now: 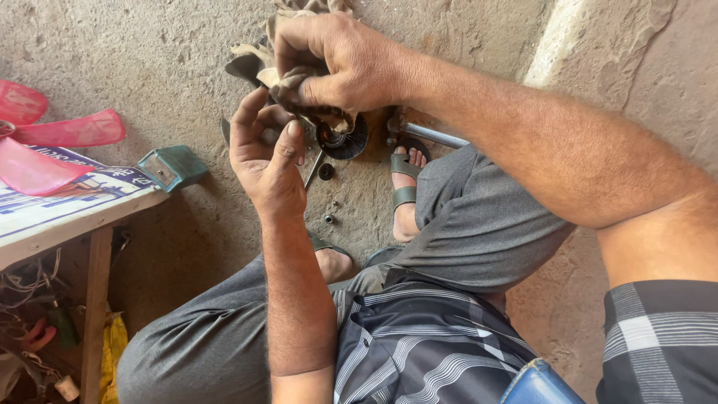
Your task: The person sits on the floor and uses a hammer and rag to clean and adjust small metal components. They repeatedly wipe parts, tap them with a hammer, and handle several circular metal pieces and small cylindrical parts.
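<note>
- The right hand (340, 63) is clenched around a dirty brownish rag (303, 90), pressing it down against a small dark round part (342, 138).
- The left hand (265, 153) is raised just below it, fingers curled up toward the rag and the round part; its palm faces away, so I cannot tell exactly what it grips, though the fingers close on something at the rag.
- The round part, black with a toothed rim and a shiny middle, sits between the two hands, above the floor (172, 67); the right hand and the rag hide much of it.
- A loose end of the rag trails up past the right hand's knuckles.
- On the concrete floor just below the hands lie a thin metal rod (314, 168), a small dark ring (326, 171) and a few tiny nuts (329, 218).
- A grey metal tube (434, 135) lies on the floor to the right, beside the person's sandalled foot (404, 187).
- A small teal box (172, 167) rests on the floor to the left, near the table's corner.
- The table (75, 217), wooden with a printed blue and white sheet on top, carries pink fan blades (45, 135).
- Under the table hangs a tangle of wires and tools (34, 329).
- The person's grey trousers and striped shirt fill the lower view.
</note>
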